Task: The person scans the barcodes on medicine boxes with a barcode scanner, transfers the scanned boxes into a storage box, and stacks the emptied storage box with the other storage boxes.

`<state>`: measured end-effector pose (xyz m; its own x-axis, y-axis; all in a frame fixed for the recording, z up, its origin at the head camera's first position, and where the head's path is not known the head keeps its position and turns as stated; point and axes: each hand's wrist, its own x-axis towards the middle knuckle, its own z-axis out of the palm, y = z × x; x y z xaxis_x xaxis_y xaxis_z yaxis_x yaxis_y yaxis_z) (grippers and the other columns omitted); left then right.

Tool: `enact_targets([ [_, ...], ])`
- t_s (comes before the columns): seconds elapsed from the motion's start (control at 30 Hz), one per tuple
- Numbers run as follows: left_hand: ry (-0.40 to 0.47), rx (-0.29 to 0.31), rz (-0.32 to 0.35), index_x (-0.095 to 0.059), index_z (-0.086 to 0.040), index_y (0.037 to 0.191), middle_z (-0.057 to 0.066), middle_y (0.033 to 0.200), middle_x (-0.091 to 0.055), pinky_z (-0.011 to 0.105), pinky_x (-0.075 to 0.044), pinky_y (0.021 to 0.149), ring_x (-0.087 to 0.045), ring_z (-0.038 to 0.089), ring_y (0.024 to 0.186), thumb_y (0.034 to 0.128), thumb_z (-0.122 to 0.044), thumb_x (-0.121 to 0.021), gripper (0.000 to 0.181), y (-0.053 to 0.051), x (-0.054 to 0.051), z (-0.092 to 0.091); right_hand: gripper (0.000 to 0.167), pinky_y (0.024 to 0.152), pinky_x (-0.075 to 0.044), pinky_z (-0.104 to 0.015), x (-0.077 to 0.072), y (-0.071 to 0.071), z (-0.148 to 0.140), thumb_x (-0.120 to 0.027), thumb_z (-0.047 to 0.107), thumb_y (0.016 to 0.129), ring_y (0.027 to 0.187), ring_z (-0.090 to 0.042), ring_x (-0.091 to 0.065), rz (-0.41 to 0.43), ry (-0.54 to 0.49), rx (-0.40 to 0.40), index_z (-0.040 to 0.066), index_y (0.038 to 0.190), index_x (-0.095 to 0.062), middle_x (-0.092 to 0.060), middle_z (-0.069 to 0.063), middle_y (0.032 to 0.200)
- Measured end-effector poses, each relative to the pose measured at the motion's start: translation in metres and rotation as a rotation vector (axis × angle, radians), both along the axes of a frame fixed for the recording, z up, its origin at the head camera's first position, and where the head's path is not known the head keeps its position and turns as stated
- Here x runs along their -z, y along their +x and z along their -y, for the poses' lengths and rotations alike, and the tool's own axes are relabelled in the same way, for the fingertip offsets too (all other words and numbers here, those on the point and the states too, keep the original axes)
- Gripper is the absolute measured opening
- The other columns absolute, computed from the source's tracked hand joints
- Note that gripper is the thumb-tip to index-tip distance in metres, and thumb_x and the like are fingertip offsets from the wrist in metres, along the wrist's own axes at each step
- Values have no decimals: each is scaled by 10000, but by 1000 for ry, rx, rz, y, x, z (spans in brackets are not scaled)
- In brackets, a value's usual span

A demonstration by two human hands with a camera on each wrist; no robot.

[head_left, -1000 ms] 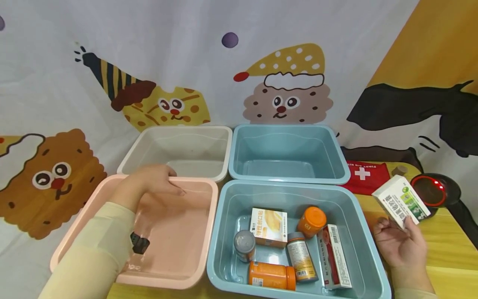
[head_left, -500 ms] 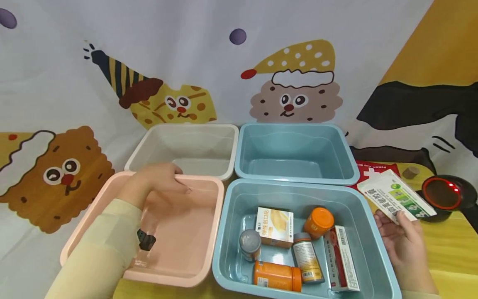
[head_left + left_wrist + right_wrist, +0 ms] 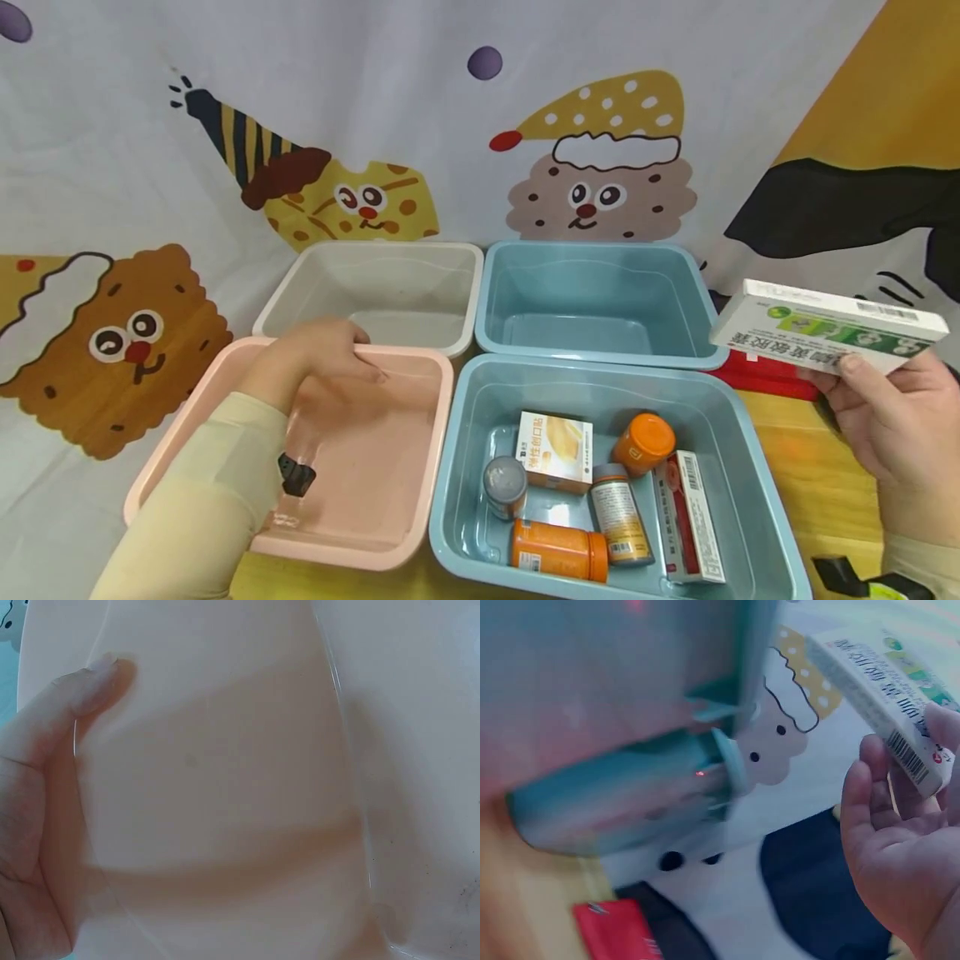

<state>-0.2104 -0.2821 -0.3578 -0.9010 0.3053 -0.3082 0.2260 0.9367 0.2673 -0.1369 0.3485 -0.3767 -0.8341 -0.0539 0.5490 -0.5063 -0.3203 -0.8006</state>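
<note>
My right hand (image 3: 896, 408) holds a white-and-green medicine box (image 3: 825, 325) above the right end of the table, thumb on its printed face. The right wrist view shows the same box (image 3: 885, 705) with its barcode end by the fingers. My left hand (image 3: 330, 346) grips the back rim of the pink bin (image 3: 375, 467). In the left wrist view its thumb (image 3: 94, 690) lies inside the wall, and the other fingers are hidden. The front blue bin (image 3: 757, 475) contains an adhesive bandage box (image 3: 555, 446), a red-and-white box (image 3: 688, 517), and several bottles, including an orange one (image 3: 558, 550) on its side.
Behind stand a grey bin (image 3: 390, 287) and a second blue bin (image 3: 592, 292), against a cartoon-printed cloth (image 3: 420, 100). A red first aid pouch (image 3: 776, 379) lies on the yellow wooden table (image 3: 810, 467), partly hidden by the medicine box.
My right hand has raised the medicine box and tilted it so its long barcode edge shows. My left hand stays on the pink bin's rim. The head view has shifted slightly.
</note>
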Motion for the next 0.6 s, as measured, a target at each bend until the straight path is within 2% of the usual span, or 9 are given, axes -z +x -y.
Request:
enact_targets([
  [0.1,0,2,-2,-781,-112,1065,-10,943,-733,489,-559,821,-658,219,844,796,-625,-819,581,-2,1,2,473,927,-515,-205,-21,-10,-1,-493,-229,1000,1134,-177,-656,-36,358,192,-172,1470,-479,-663,-90,1400],
  [0.2,-6,-1,-10,-781,-126,1032,-17,930,-732,487,-555,817,-659,216,836,790,-628,-825,559,-3,-1,4,476,845,-486,-106,-34,-22,0,-610,-186,968,994,-26,-648,-51,683,364,-50,1423,-604,-680,101,1293],
  [0.27,-18,-5,-17,-784,-134,1027,-17,934,-734,491,-554,817,-661,219,838,790,-629,-822,550,-3,-4,3,484,781,-478,-75,-42,-29,2,-689,-126,952,914,63,-628,-37,824,444,48,1401,-642,-652,220,1222],
  [0.37,-47,-5,-28,-791,-146,1056,-13,966,-743,504,-556,829,-670,223,860,790,-644,-812,565,-2,-4,2,468,671,-501,-86,-56,-39,8,-763,-2,954,806,105,-606,29,915,464,71,1396,-627,-614,289,1140],
  [0.43,-52,-6,-26,-794,-149,1069,-10,977,-746,508,-556,833,-673,226,867,791,-647,-809,571,-1,-3,2,471,592,-510,-120,-66,-45,13,-792,80,959,727,51,-614,73,986,468,47,1394,-616,-672,165,1163],
  [0.5,-52,-7,-25,-793,-153,1074,-13,978,-744,507,-556,831,-671,224,867,789,-655,-806,578,-1,-1,1,491,502,-504,-192,-75,-52,19,-808,136,961,626,-38,-606,91,1072,450,17,1392,-605,-714,-22,1189],
  [0.6,-36,-12,-19,-788,-151,1058,-18,957,-738,496,-556,824,-665,220,852,785,-648,-813,567,0,0,2,459,416,-441,-271,-86,-63,27,-836,124,939,553,-141,-572,19,1198,406,3,1338,-644,-687,-310,1157],
])
